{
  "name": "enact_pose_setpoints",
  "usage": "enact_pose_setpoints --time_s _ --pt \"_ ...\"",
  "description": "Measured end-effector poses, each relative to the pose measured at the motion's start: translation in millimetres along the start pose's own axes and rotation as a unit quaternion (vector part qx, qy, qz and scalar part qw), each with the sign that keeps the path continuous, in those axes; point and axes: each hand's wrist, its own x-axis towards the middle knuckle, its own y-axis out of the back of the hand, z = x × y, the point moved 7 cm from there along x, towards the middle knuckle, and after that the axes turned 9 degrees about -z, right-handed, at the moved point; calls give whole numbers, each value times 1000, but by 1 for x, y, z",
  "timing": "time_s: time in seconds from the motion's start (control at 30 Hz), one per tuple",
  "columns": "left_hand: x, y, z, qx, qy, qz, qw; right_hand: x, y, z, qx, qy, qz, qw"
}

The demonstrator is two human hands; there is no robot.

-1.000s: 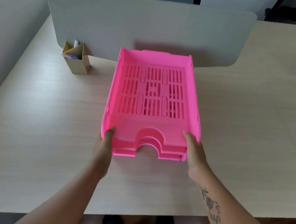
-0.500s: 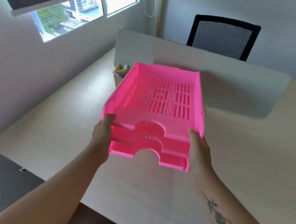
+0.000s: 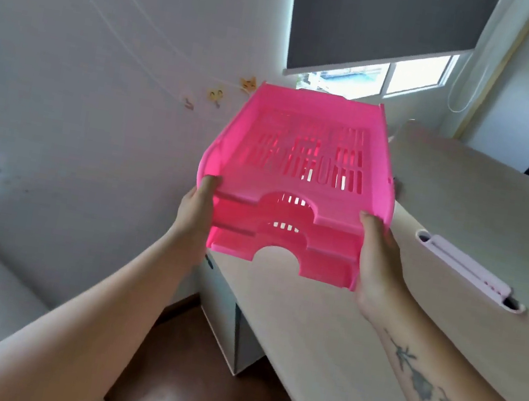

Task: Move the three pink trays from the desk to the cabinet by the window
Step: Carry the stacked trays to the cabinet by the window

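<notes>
Trays, three pink ones nested, are riding in the air between both hands, clear above the bench; left hand and right hand are clamping opposite front corners, fingers curling over the rims, keeping the stack together.

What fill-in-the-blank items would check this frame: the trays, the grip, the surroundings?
1. The stacked pink trays number ____.
2. The left hand and right hand grip the stack at its ____ corners.
3. The stack is held ____ the desk, not resting on it.
4. The blind over the window is ____ grey.

Missing words: three; front; above; dark
</notes>
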Motion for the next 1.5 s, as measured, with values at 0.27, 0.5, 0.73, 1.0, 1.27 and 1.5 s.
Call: enact_pose_setpoints --time_s 0.27,0.5,0.73,1.0,1.27,1.5 --pt "-85 206 29 -42 -45 131 989 -64 -184 30 -5 -22 -148 989" --pt "-180 363 34 -68 -68 192 977 -155 -325 66 -15 -32 -243 969" --pt "-279 490 30 -76 -99 253 959 -243 -446 101 -13 -40 -355 934" --pt "-384 592 15 -85 -113 382 913 -327 -557 135 -15 -68 -482 873" --pt "-426 632 -21 -105 -97 469 872 -356 -619 182 -67 -103 -550 826" --pt "-417 643 -53 -132 -82 504 850 -341 -641 206 -123 -76 -589 795"
